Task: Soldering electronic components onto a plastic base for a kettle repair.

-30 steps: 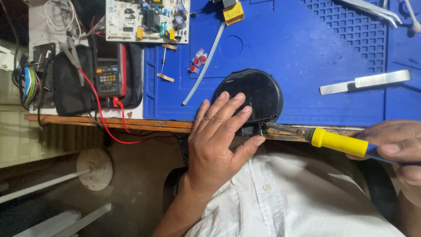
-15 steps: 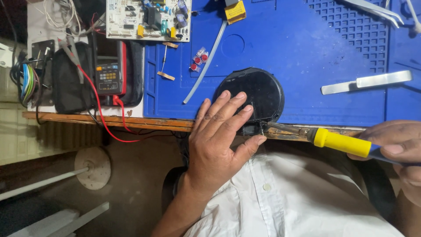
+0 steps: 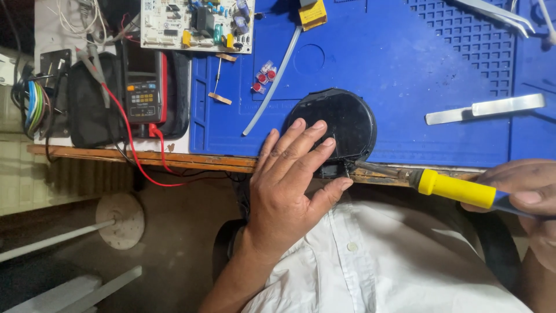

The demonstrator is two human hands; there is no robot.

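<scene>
A round black device [image 3: 341,119] lies on the blue work mat [image 3: 405,64] at the near edge of the bench. My left hand [image 3: 289,179] rests flat on its near side, fingers spread, pinning it down. My right hand [image 3: 530,191] grips a soldering iron [image 3: 452,188] with a yellow and blue handle. Its metal tip [image 3: 362,166] points left and meets the device's near edge beside my left fingertips.
A green-and-white circuit board [image 3: 197,23] lies at the back. A multimeter [image 3: 145,87] with red leads sits on a black pouch at left. A clear tube [image 3: 275,81], small red parts [image 3: 263,78], a metal blade tool [image 3: 486,108] and tweezers [image 3: 492,14] lie on the mat.
</scene>
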